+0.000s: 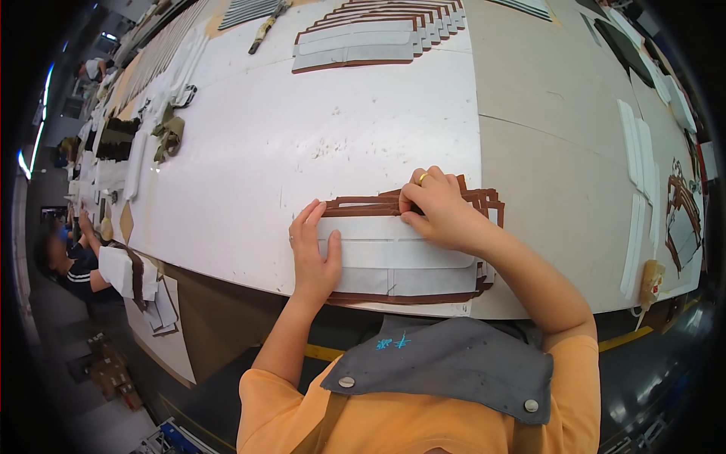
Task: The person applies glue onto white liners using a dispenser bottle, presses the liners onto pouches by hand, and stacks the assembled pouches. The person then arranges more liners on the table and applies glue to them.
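A stack of flat white panels with brown edging (401,254) lies at the table's front edge, right before me. My left hand (308,253) rests on the left end of the top panel, fingers stretched out and thumb apart. At the panel's far edge, my right hand (442,212) is closed, thumb and fingers pinched at the brown edging. What lies between those fingertips is partly hidden by the hand. The brown edges of several panels beneath stick out at the back and right of the stack.
Farther back is a fanned row of similar brown-edged panels (355,45). A brush-like tool (266,32) lies left of them. A crumpled olive cloth (168,135) sits at the left. To the right are white strips (639,163) and a glue bottle (651,284). Another person (79,261) works at far left.
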Demonstrator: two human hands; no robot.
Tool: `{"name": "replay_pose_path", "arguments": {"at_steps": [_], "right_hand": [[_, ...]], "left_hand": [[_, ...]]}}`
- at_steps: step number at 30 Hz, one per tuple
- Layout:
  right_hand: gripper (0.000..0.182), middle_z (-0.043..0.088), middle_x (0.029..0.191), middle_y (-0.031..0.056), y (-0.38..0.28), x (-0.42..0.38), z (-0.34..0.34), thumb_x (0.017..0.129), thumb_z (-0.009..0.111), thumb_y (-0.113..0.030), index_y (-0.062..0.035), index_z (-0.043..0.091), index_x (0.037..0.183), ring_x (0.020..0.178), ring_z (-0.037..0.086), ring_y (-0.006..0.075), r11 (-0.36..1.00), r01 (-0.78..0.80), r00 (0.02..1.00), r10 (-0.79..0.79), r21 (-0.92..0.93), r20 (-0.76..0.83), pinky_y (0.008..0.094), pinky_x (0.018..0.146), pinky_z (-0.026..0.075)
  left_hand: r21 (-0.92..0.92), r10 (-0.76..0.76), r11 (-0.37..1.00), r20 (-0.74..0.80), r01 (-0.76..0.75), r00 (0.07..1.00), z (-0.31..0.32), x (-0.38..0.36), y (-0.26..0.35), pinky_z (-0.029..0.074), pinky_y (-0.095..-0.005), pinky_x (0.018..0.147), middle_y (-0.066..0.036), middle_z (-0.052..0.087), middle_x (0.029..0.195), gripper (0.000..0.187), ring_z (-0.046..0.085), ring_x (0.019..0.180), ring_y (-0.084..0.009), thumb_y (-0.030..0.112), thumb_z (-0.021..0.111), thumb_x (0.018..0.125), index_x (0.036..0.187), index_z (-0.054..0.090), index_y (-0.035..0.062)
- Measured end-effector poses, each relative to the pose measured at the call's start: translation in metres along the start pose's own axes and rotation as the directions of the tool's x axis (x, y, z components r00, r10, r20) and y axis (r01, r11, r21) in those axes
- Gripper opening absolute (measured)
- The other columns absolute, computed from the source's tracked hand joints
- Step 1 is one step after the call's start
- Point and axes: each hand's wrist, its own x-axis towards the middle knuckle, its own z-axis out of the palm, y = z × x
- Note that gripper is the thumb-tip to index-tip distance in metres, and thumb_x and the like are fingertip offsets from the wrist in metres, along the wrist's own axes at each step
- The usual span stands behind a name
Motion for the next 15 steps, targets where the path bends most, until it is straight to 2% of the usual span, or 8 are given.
{"name": "replay_pose_path", "arguments": {"at_steps": [4,5,7,10,13,15], "right_hand": [[0.005,0.05,0.085,0.0084,-0.005,-0.01,-0.001,0.081,0.055,-0.006,-0.0061,0.052,0.085,0.089,0.045,0.0251,0.992,0.123,0.987,-0.125,-0.021,-0.101,0.0369,0.082,0.033],[0.006,0.051,0.086,0.0083,-0.005,-0.012,-0.004,0.081,0.055,-0.006,-0.0062,0.052,0.086,0.089,0.046,0.0249,0.993,0.114,0.99,-0.11,0.037,-0.087,0.0368,0.082,0.033],[0.007,0.052,0.086,0.0082,-0.007,-0.016,-0.011,0.082,0.055,-0.005,-0.0064,0.051,0.088,0.088,0.047,0.0246,0.984,0.088,0.995,-0.08,0.152,-0.055,0.0365,0.082,0.033],[0.011,0.054,0.085,0.0073,-0.014,-0.023,-0.023,0.081,0.057,-0.005,-0.0061,0.052,0.091,0.087,0.05,0.0232,0.971,0.033,0.997,-0.014,0.238,-0.082,0.0356,0.082,0.034],[0.011,0.055,0.084,0.0061,-0.005,-0.026,-0.016,0.081,0.059,-0.006,-0.0061,0.054,0.091,0.085,0.052,0.0222,0.954,0.04,0.987,0.009,0.298,-0.162,0.0347,0.082,0.035],[0.009,0.055,0.085,0.0055,-0.004,-0.027,-0.017,0.081,0.058,-0.006,-0.0063,0.055,0.09,0.085,0.052,0.0218,0.969,0.042,0.989,-0.005,0.243,-0.149,0.0345,0.082,0.035]], "left_hand": [[-0.042,-0.149,0.988,-0.031,0.148,0.988,-0.006,0.0,0.001,0.034,-0.0349,0.094,-0.014,0.045,0.123,0.046,0.043,0.108,-0.0237,0.009,0.052,0.087,0.129,0.037,0.0031],[-0.19,-0.228,0.955,0.018,0.228,0.973,-0.009,0.0,0.001,0.035,-0.033,0.092,-0.012,0.045,0.121,0.046,0.044,0.105,-0.0211,0.009,0.053,0.087,0.13,0.037,0.0032],[-0.456,-0.353,0.804,0.149,0.381,0.924,-0.015,0.001,0.003,0.037,-0.0293,0.089,-0.009,0.047,0.117,0.046,0.045,0.1,-0.0158,0.008,0.053,0.088,0.131,0.036,0.0034],[-0.554,-0.354,0.753,0.112,0.355,0.928,-0.019,0.006,0.007,0.039,-0.0266,0.086,-0.007,0.049,0.112,0.048,0.046,0.096,-0.0114,0.005,0.053,0.087,0.131,0.035,0.0039],[-0.676,-0.393,0.642,0.117,0.363,0.912,-0.023,0.011,0.018,0.039,-0.0261,0.084,-0.006,0.05,0.108,0.048,0.047,0.093,-0.0116,0.002,0.054,0.086,0.131,0.036,0.004],[-0.684,-0.358,0.659,0.081,0.313,0.93,-0.022,0.01,0.019,0.039,-0.0255,0.084,-0.006,0.05,0.106,0.049,0.048,0.092,-0.0113,0.001,0.054,0.086,0.131,0.036,0.0038]]}}
